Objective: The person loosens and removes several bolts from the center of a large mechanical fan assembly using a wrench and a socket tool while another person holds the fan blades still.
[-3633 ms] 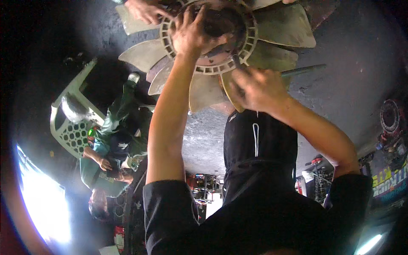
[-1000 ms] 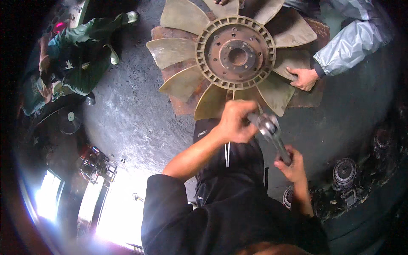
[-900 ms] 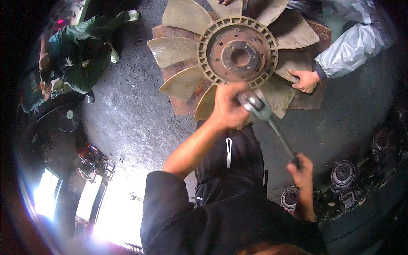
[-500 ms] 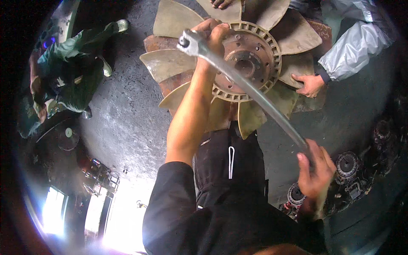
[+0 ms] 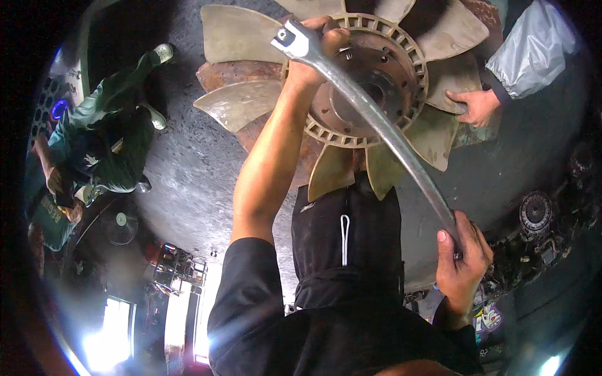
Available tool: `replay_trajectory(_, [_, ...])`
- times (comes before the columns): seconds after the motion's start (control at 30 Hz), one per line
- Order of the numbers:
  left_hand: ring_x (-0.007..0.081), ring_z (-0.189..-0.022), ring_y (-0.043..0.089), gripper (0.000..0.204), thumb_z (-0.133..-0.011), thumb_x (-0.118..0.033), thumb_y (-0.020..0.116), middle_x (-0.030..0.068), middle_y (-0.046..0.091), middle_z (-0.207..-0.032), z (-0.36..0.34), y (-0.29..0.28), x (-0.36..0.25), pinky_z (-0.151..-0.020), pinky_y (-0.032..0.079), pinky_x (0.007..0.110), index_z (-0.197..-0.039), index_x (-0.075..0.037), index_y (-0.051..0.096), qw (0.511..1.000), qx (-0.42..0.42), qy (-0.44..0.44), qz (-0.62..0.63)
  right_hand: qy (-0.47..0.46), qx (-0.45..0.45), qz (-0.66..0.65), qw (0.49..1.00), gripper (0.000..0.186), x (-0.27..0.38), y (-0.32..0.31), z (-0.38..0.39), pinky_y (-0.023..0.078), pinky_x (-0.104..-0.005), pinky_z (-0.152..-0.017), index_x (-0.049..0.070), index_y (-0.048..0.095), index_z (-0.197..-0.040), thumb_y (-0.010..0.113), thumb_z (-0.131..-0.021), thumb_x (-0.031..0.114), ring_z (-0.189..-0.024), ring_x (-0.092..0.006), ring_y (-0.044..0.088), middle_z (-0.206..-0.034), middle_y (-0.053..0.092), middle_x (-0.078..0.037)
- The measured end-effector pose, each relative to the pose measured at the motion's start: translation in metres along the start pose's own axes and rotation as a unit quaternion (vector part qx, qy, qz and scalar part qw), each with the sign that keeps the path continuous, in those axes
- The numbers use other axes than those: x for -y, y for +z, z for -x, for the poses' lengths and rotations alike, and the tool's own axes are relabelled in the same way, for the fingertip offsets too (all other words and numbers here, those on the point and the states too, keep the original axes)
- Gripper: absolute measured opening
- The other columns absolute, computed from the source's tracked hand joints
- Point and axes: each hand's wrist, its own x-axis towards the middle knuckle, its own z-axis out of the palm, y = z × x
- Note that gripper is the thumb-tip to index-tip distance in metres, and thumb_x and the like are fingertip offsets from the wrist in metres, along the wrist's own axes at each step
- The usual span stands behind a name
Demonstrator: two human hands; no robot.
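Observation:
A long silver breaker bar (image 5: pixel 382 128) slants across the big fan in front of me. My right hand (image 5: pixel 464 260) is closed round its lower end, to the right of my legs. At the upper left end of the bar, its swivel head (image 5: pixel 291 39) stands beside my left hand (image 5: pixel 323 41). That hand's fingers are curled at the rim of the fan's slotted ring; what they grip is hidden. The fan (image 5: pixel 241 34) has wide tan blades round a rusty brown hub (image 5: pixel 326 103) with bolt holes. Another person's hand (image 5: pixel 476 106) holds a blade at the right.
Rusty metal plate (image 5: pixel 238 75) shows beneath the blades. Someone in dark green clothes (image 5: pixel 110 135) is at the left. Greasy machine parts (image 5: pixel 536 213) lie along the right, over a dark, worn floor (image 5: pixel 182 163). Bright openings (image 5: pixel 113 332) show at the lower left.
The view has shifted, and the fan sits slightly higher in it. The bar's head has moved up and right with my left hand. A second hand at the top edge is out of view.

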Motion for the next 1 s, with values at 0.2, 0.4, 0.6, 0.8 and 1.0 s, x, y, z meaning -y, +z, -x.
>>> replay_trajectory(0.2, [0.0127, -0.045, 0.041, 0.024, -0.072, -0.017, 0.064, 0.004, 0.042, -0.047, -0.003, 0.002, -0.001, -0.044, 0.035, 0.033, -0.058, 0.0, 0.054, 0.997, 0.032, 0.004, -0.074, 0.031, 0.009, -0.025, 0.999, 0.03, -0.009, 0.002, 0.009, 0.049, -0.0388, -0.062, -0.008, 0.06, -0.108, 0.065, -0.082, 0.006, -0.072, -0.0349, 0.062, -0.085, 0.062, -0.022])
replay_trajectory(0.4, [0.0165, -0.045, 0.048, 0.017, -0.069, -0.014, 0.067, 0.0078, 0.049, -0.049, -0.006, 0.001, 0.015, -0.046, 0.039, 0.034, -0.066, 0.001, 0.06, 0.988, 0.093, 0.08, -0.095, 0.073, 0.009, -0.06, 0.995, 0.034, -0.012, 0.003, 0.014, 0.047, -0.0375, -0.064, -0.013, 0.059, -0.106, 0.064, -0.084, 0.012, -0.072, -0.0327, 0.063, -0.087, 0.064, -0.024])
replay_trajectory(0.6, [0.0178, -0.053, 0.055, 0.012, -0.068, -0.012, 0.065, 0.0097, 0.059, -0.059, -0.008, 0.013, 0.004, -0.055, 0.046, 0.033, -0.073, -0.002, 0.063, 0.987, 0.152, 0.058, -0.011, 0.076, 0.009, -0.039, 0.996, 0.031, -0.027, -0.005, 0.026, 0.05, -0.0401, -0.066, -0.009, 0.06, -0.109, 0.065, -0.082, 0.006, -0.076, -0.0376, 0.063, -0.09, 0.063, -0.024])
replay_trajectory(0.8, [0.0337, -0.102, 0.057, 0.051, -0.065, -0.019, 0.068, 0.0201, 0.059, -0.112, 0.014, 0.022, -0.002, -0.088, 0.045, 0.043, -0.114, -0.006, 0.061, 0.966, 0.031, 0.06, -0.249, -0.025, 0.009, 0.069, 0.997, 0.034, 0.002, -0.066, 0.019, 0.05, -0.0396, -0.068, -0.005, 0.058, -0.117, 0.061, -0.084, 0.005, -0.078, -0.0385, 0.062, -0.093, 0.062, -0.024])
replay_trajectory(1.0, [0.0354, -0.119, 0.043, 0.068, -0.063, -0.028, 0.077, 0.019, 0.052, -0.119, 0.096, 0.078, -0.147, -0.099, 0.031, 0.055, -0.122, -0.009, 0.052, 0.955, -0.026, 0.233, -0.181, -0.049, 0.134, 0.22, 0.965, 0.036, 0.059, -0.153, -0.007, 0.048, -0.0412, -0.071, -0.003, 0.055, -0.121, 0.058, -0.086, 0.005, -0.08, -0.0405, 0.063, -0.09, 0.063, -0.027])
